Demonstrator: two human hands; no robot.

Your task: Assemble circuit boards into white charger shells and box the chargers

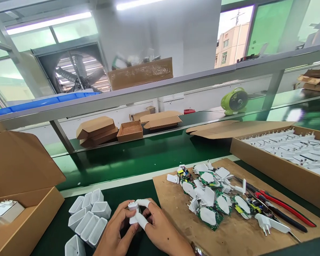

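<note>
My left hand (120, 224) and my right hand (156, 224) meet low in the middle, both closed on a small white plastic charger part (133, 213). White finger covers sit on the thumb and forefinger of the right hand. Part of the piece is hidden behind the fingers. Left of my hands stand several open white plastic housings (89, 224). To the right, a brown board (181, 227) carries a pile of green circuit boards (209, 217) with white pads and white plug pieces (265, 224).
Red-and-black-handled pliers (285, 208) lie on the board's right side. A carton (272, 163) of white plug parts stands at the right, another open carton (42, 220) at the left. Behind are a green conveyor belt (138, 156), flat cartons (97, 129), a small green fan (234, 101) and a shelf rail (149, 94).
</note>
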